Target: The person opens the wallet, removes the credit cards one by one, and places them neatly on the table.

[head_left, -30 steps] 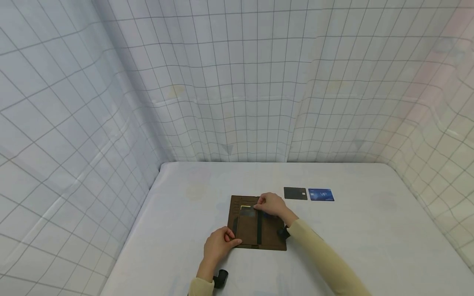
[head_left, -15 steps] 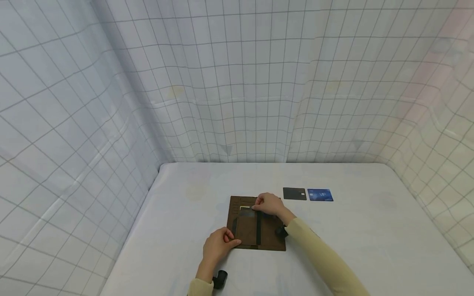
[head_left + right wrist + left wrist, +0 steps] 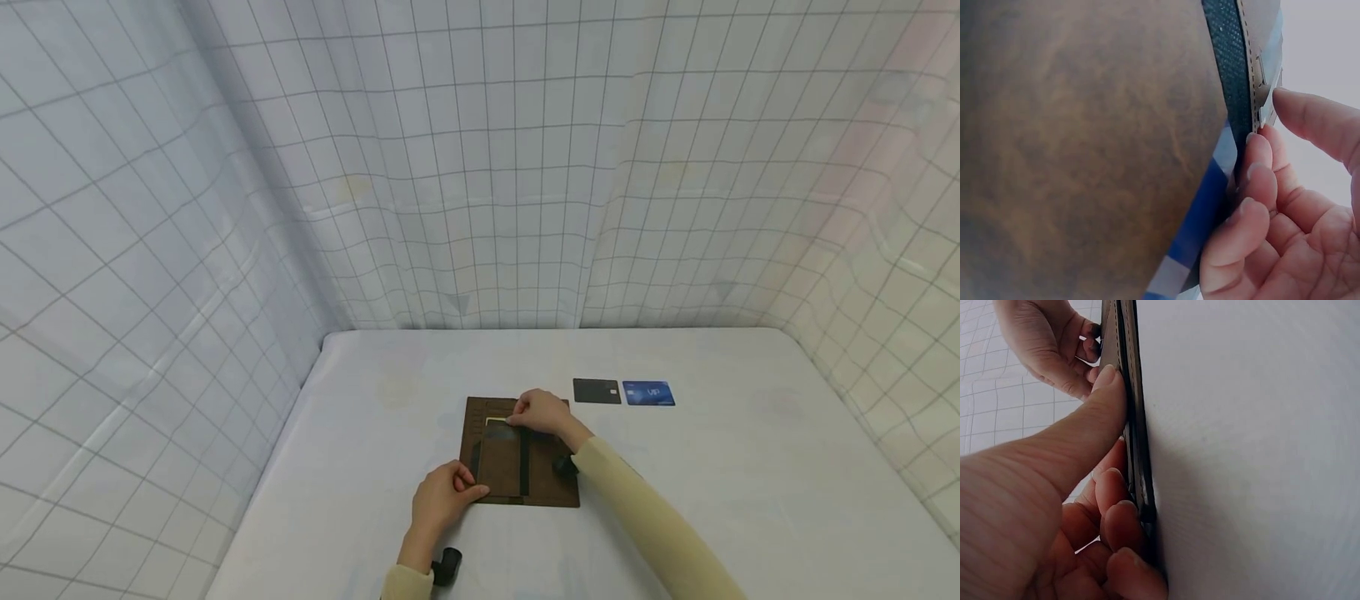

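Note:
A brown leather bifold wallet (image 3: 498,467) lies spread flat, with dark strips and a see-through window on its left half. My left hand (image 3: 441,504) holds its lower left corner, thumb on the inside face and fingers curled along the edge. At the top of the left pocket, my right hand (image 3: 543,412) pinches a thin card (image 3: 1270,103) between thumb and fingertips. The light top edge of a card (image 3: 495,419) shows above the window beside those fingertips. In the right wrist view, a blue and white card (image 3: 1200,212) sticks out of the right half, partly behind the fingers.
Behind the wallet to the right, a black card (image 3: 597,391) and a blue card (image 3: 648,393) lie side by side on the white tabletop (image 3: 360,433). White grid-patterned curtains (image 3: 480,208) enclose the back and both sides.
My right hand has slid slightly left along the top of the wallet's left pocket, fingers still together. My left hand keeps its place at the lower left corner.

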Available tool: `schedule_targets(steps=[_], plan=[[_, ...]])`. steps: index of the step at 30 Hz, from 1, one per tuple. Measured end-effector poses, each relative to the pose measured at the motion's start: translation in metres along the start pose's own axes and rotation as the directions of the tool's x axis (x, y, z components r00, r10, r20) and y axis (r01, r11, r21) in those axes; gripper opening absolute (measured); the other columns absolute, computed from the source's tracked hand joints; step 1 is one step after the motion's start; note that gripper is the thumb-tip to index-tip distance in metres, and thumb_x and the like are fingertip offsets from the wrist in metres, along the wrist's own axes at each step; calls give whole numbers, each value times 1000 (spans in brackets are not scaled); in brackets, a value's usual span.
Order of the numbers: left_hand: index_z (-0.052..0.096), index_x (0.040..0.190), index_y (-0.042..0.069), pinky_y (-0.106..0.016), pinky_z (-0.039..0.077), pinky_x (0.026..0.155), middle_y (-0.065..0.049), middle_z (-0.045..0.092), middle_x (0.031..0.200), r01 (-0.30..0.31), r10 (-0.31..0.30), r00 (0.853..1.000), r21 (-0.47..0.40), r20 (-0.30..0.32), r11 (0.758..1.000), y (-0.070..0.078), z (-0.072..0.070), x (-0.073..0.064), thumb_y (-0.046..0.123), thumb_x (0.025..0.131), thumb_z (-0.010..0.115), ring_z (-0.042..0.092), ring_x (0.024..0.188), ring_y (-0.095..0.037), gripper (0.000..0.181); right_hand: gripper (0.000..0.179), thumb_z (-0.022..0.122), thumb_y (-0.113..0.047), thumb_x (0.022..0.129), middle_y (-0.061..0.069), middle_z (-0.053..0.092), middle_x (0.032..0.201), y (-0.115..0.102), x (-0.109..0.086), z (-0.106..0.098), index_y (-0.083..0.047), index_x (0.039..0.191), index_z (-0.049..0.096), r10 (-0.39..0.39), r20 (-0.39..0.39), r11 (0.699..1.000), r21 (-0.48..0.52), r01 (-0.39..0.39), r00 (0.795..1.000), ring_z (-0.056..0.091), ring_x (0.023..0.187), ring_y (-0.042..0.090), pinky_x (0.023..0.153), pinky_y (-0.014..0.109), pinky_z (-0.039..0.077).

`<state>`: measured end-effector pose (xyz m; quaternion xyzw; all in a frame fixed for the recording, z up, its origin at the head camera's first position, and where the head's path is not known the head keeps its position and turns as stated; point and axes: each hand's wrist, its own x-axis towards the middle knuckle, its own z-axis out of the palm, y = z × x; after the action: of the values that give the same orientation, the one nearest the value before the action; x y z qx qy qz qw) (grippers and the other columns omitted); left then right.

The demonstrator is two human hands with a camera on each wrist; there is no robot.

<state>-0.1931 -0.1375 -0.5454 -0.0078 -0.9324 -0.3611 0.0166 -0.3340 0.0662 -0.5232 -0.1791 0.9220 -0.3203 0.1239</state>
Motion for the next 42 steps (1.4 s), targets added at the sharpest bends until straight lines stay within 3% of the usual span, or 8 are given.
schedule_targets(steps=[8, 16, 20, 26, 34, 42], plan=[[59, 77, 14, -27, 34, 50, 7, 45, 65, -7, 7, 1000, 0, 0, 1000, 0, -2, 4, 34, 75, 80, 41, 54, -9, 30, 17, 69, -26, 88, -3, 56, 67, -1, 9, -6, -11, 79, 67, 13, 89, 998, 56, -19, 996, 48, 55, 11, 52, 27, 42], [58, 76, 14, -27, 34, 50, 7, 45, 65, -5, 5, 1000, -3, -4, 1000, -2, -4, 4, 34, 74, 81, 41, 54, -10, 30, 13, 67, -18, 90, -1, 59, 79, -7, 12, -14, -7, 85, 71, 52, 191, 986, 147, -81, 980, 42, 53, 11, 51, 25, 40], [58, 76, 14, -27, 34, 50, 6, 45, 64, -5, 5, 1000, -6, -1, 1000, -2, -4, 4, 34, 75, 80, 40, 54, -10, 30, 17, 65, -17, 90, -1, 53, 73, -7, 15, -16, -6, 76, 67, 85, 217, 973, 192, -128, 972, 39, 52, 11, 49, 24, 35], [58, 76, 14, -27, 33, 50, 6, 44, 64, 3, -3, 1000, 2, 0, 1000, -2, -3, 4, 35, 75, 80, 40, 54, -10, 31, 27, 67, -16, 88, -2, 46, 63, -8, 18, -15, -10, 63, 57, 132, 216, 959, 219, -180, 967, 37, 50, 11, 47, 24, 33], [58, 76, 14, -27, 33, 50, 6, 44, 64, 4, -4, 1000, -2, -1, 1000, -2, -1, 5, 34, 74, 81, 40, 54, -10, 31, 36, 65, -12, 87, -3, 38, 54, -10, 16, -12, -11, 56, 49, 121, 185, 961, 224, -162, 975, 34, 47, 11, 44, 24, 30], [58, 76, 14, -28, 34, 50, 6, 45, 64, 8, -8, 1000, -17, 11, 1000, -1, 0, 1, 34, 75, 80, 40, 54, -10, 30, 29, 67, -12, 86, 0, 45, 56, -8, 14, -10, -8, 59, 56, 173, 147, 947, 248, -206, 974, 40, 47, 12, 44, 23, 33]])
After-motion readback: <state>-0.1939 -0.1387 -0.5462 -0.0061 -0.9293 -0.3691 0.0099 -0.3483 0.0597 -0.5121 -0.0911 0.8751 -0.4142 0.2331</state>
